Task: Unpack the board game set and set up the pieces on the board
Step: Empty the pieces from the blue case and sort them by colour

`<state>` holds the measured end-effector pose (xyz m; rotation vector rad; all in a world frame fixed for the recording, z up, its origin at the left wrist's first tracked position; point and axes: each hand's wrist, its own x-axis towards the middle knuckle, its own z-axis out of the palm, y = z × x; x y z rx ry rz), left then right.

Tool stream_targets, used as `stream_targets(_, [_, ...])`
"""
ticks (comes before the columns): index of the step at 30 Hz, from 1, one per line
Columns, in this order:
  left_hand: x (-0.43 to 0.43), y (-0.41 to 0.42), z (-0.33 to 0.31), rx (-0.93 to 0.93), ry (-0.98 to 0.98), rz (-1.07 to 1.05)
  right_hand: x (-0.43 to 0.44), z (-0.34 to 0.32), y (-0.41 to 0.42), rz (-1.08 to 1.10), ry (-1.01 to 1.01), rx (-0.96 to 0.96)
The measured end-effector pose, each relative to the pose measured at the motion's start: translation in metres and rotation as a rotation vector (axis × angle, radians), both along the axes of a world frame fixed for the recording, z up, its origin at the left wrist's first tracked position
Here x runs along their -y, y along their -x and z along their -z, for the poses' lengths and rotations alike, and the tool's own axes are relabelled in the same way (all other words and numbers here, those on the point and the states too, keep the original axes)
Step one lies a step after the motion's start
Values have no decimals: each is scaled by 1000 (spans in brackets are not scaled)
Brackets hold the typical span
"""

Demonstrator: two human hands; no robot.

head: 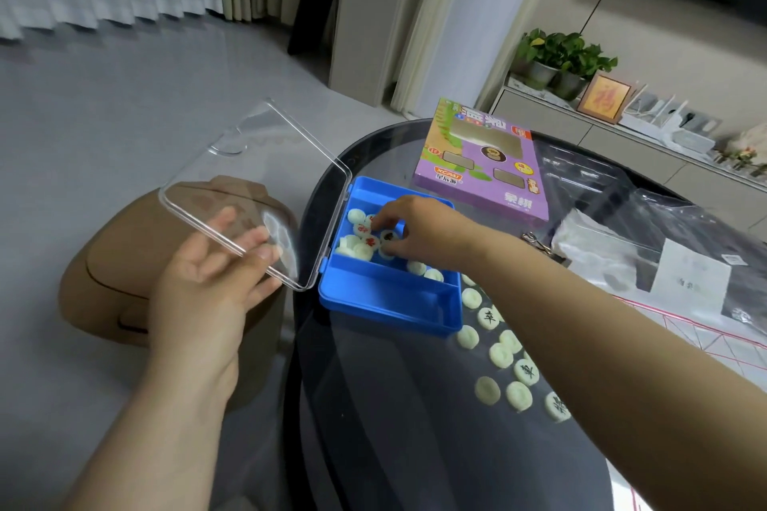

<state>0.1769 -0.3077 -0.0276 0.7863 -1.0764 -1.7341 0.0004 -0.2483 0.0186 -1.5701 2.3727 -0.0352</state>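
Left hand (216,278) holding the clear lid (253,187) open, right hand (419,230) pinching a piece (389,237) inside the blue box (390,299), white pieces (502,353) scattered on the dark bench (394,427), purple carton (481,162) behind

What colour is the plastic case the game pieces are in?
Bright blue case, with a clear hinged lid folded open; the head view shows it.

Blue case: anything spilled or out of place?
The blue case sits at the table edge, its clear lid hanging past it on the left hand. Loose pieces lie scattered on the table beside it, several face down.
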Motion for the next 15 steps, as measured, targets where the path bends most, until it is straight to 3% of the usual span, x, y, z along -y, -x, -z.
stream_targets(15, [-3,0,-3,-7,8,2,-4,3,-3,54,38,2])
